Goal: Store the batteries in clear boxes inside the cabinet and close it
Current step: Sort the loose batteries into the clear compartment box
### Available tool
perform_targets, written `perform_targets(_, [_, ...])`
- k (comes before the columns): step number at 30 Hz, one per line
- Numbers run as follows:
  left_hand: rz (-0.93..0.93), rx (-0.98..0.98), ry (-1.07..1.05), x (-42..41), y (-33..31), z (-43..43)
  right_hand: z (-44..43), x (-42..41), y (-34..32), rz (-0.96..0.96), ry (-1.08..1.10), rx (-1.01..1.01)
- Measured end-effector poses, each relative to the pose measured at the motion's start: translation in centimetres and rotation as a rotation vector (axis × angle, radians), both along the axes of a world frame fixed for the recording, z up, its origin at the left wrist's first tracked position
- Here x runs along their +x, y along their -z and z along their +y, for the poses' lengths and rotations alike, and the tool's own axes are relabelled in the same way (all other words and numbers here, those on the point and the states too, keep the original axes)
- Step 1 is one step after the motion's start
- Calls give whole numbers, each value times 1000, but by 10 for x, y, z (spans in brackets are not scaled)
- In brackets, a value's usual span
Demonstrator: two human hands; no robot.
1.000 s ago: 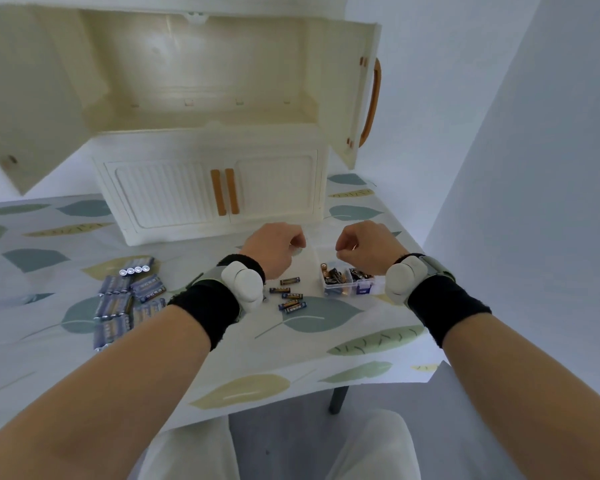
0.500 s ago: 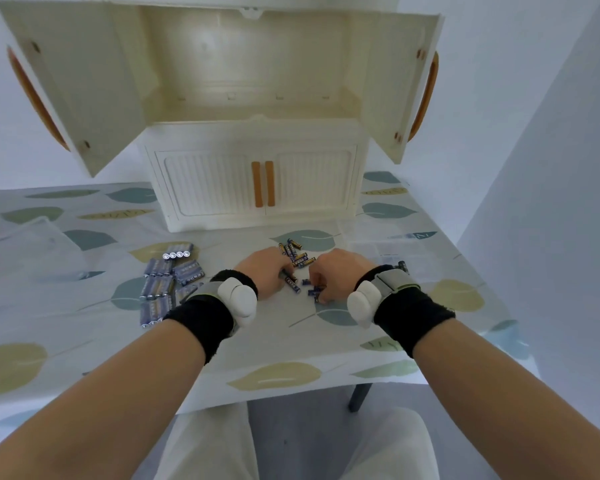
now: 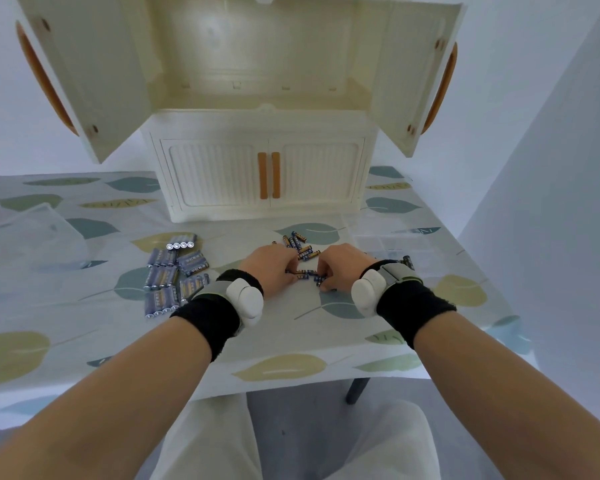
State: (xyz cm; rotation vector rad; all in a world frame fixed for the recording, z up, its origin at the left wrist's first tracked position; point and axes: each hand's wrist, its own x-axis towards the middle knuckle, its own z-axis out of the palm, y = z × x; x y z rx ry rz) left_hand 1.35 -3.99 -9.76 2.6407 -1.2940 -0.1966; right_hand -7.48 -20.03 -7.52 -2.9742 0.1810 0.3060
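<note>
The loose small blue-and-gold cylindrical batteries point(image 3: 300, 249) lie scattered on the tablecloth in front of the cabinet, some directly between the two hands. The left hand point(image 3: 272, 268) is curled knuckles-up over the near batteries, fingers touching them. The right hand point(image 3: 340, 266) is curled likewise, its fingertips down on the batteries. Whether either hand has closed on a battery cannot be told; the fingers hide the contact.

A cluster of shrink-wrapped blue battery packs point(image 3: 174, 275) lies to the left, apart from the hands. A clear plastic box point(image 3: 388, 245) sits just beyond the right wrist, hard to make out against the cloth. A larger translucent plastic container point(image 3: 32, 237) rests at the far left.

The cream plastic cabinet point(image 3: 264, 181) stands at the back of the leaf-patterned tablecloth point(image 3: 291, 365). Its upper doors stand open on an empty compartment; its lower doors, with orange handles, are closed.

Risks:
- The round batteries are likely to roll if swept; one could travel toward the near table edge.
- Gathering many at once could let some slip out between the fingers.
- The clear box is nearly invisible against the cloth and could be knocked by the right wrist.

Difference from one second ago: both hands were raised above the table, and the small box holding batteries was plainly seen beside the right hand. The hands have since come down onto the loose batteries, and the view has swung to centre the cabinet.
</note>
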Motion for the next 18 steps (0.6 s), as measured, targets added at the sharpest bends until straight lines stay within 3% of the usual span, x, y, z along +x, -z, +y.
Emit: perform_targets(18, [128, 23, -90, 2, -4, -19, 9, -3, 6, 8, 155, 28])
